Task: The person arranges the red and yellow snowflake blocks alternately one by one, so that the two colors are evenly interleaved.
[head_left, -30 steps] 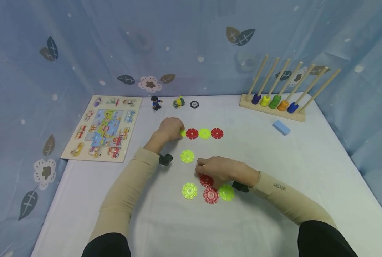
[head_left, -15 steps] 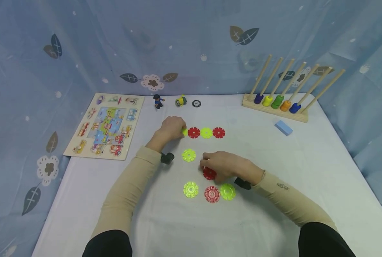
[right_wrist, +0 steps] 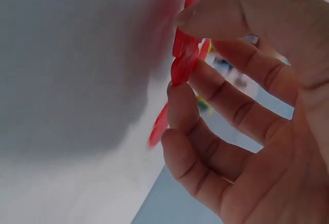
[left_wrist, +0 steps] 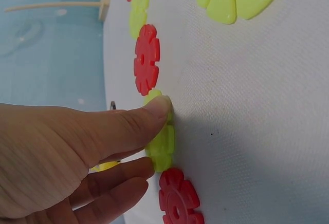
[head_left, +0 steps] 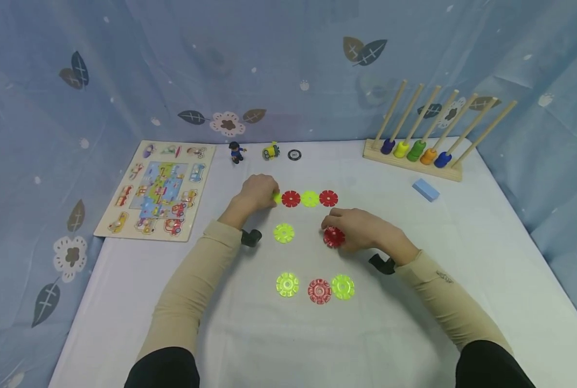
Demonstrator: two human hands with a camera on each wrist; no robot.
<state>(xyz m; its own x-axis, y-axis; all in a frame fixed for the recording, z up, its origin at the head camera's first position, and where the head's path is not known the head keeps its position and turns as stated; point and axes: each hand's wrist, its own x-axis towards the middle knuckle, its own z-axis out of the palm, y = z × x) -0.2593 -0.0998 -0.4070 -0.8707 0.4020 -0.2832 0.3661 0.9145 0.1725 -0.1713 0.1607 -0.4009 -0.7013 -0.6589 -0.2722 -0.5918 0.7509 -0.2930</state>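
Observation:
At the left end of a row of flower-shaped plastic discs, my left hand (head_left: pixel 258 192) pinches a yellow-green disc (left_wrist: pixel 164 139) between thumb and fingers. Beyond it in the head view run a red disc (head_left: pixel 291 199), a yellow-green one and another red disc (head_left: pixel 328 198). The left wrist view also shows a red disc (left_wrist: pixel 179 198) on the other side, hidden by the hand in the head view. My right hand (head_left: pixel 366 229) holds a red disc (head_left: pixel 334 237) by thumb and fingertips, tilted, just in front of the row's right end.
One yellow-green disc (head_left: pixel 284 233) lies in the middle. Nearer lie a yellow-green disc (head_left: pixel 287 284), a red disc (head_left: pixel 319 291) and another yellow-green disc (head_left: pixel 343 286). Around are a puzzle board (head_left: pixel 118 202), small toy figure (head_left: pixel 236 153), peg rack (head_left: pixel 409 160) and blue block (head_left: pixel 426 189).
My right hand has carried the red disc forward and to the right, away from the near discs and toward the row. My left hand stays at the row's left end.

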